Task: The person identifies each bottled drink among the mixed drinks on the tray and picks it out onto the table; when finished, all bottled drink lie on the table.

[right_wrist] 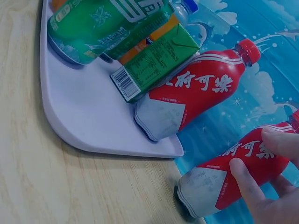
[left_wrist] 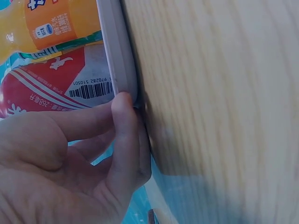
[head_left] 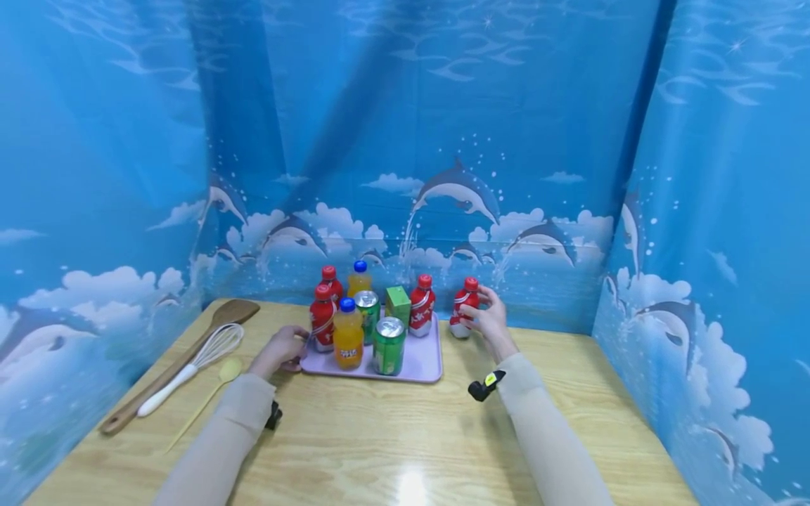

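A lilac tray (head_left: 418,360) on the table carries red-labelled cola bottles (head_left: 420,309), orange soda bottles (head_left: 349,336), green cans (head_left: 389,348) and a green carton (head_left: 398,306). At its left corner, my left hand (head_left: 287,349) pinches the rim; the left wrist view shows the thumb against the tray wall (left_wrist: 122,56). Off the tray's right side, an upright red cola bottle (head_left: 460,318) stands at the table's back edge. My right hand (head_left: 490,320) grips this bottle around its upper body, with thumb and fingers on the red label in the right wrist view.
Along the table's left side lie a wooden spatula (head_left: 235,309), a white-handled whisk (head_left: 190,369) and a yellow spoon (head_left: 229,369). Blue dolphin-print curtains (head_left: 405,140) hang behind and on both sides of the wooden table (head_left: 380,436).
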{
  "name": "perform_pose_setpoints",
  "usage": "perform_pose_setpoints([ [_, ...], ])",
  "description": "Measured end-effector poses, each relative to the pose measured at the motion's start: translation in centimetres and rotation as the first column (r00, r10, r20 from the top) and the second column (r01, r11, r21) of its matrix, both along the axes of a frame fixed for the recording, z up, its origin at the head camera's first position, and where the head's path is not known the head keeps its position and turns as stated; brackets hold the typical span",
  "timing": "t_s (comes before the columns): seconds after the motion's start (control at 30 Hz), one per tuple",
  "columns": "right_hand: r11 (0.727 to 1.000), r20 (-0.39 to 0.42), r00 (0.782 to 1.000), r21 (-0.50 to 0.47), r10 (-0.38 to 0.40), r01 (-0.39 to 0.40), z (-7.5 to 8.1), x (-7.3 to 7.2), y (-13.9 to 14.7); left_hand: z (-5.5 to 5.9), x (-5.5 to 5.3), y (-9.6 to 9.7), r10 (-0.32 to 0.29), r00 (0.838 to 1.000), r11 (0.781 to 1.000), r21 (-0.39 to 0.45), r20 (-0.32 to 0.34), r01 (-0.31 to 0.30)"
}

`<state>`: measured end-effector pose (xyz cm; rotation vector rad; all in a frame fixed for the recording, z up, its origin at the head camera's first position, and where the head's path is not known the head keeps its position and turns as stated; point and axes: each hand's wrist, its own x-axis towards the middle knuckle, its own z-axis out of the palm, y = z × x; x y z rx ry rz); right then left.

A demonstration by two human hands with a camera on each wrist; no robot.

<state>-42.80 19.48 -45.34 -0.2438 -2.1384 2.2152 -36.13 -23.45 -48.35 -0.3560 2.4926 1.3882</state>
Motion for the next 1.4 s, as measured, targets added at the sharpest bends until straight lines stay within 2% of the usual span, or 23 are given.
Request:
perform_pose_setpoints([
  [0.43, 0.999, -0.008, 1.0, 0.031, -0.026, 0.026, -0.4, -0.7, 0.7, -0.2, -0.4, -0.1, 0.001, 1.0, 1.0, -0.009, 0.006, -0.001],
  [0.57, 0.993, -0.026, 1.0, 0.113, -0.012, 0.015, -0.5, -0.8, 0.9, 0.0, -0.4, -0.3, -0.004, 1.0, 1.0, 0.002, 0.002, 0.004],
  [0.67, 0.974, -0.063, 0.998, 0.225, 0.012, 0.003, -0.7, -0.8, 1.1, 0.1, -0.3, -0.3, -0.003, 1.0, 1.0, 0.012, 0.0, 0.003],
  [0.83, 0.917, -0.124, 0.992, 0.398, 0.023, 0.028, -1.3, -0.6, 1.2, 0.1, -0.3, -0.2, 0.003, 1.0, 1.0, 0.016, 0.007, -0.003],
  [1.03, 0.88, -0.166, 0.986, 0.464, -0.028, 0.104, -1.3, 0.1, 1.0, 0.0, -0.4, 0.0, 0.008, 1.0, 1.0, 0.011, 0.023, -0.008],
  [1.1, 0.867, -0.213, 0.974, 0.47, -0.072, 0.167, -0.9, 0.7, 0.7, 0.0, -0.3, 0.0, 0.007, 1.0, 1.0, 0.014, 0.027, -0.007],
  [1.17, 0.848, -0.295, 0.949, 0.471, -0.108, 0.242, -0.4, 1.3, 0.2, 0.0, -0.2, 0.0, 0.005, 1.0, 1.0, 0.019, 0.027, -0.006],
  [1.23, 0.834, -0.394, 0.911, 0.457, -0.121, 0.308, 0.2, 1.9, -0.3, 0.1, -0.2, 0.0, -0.003, 1.0, 1.0, 0.023, 0.022, 0.002],
  [1.3, 0.83, -0.488, 0.867, 0.44, -0.1, 0.343, 0.7, 2.3, -1.0, 0.2, -0.1, -0.1, -0.005, 1.0, 1.0, 0.026, 0.021, 0.005],
  [1.4, 0.841, -0.584, 0.811, 0.422, -0.034, 0.339, 1.1, 2.6, -2.0, 0.5, 0.0, -0.2, -0.015, 1.0, 1.0, 0.027, 0.026, 0.014],
])
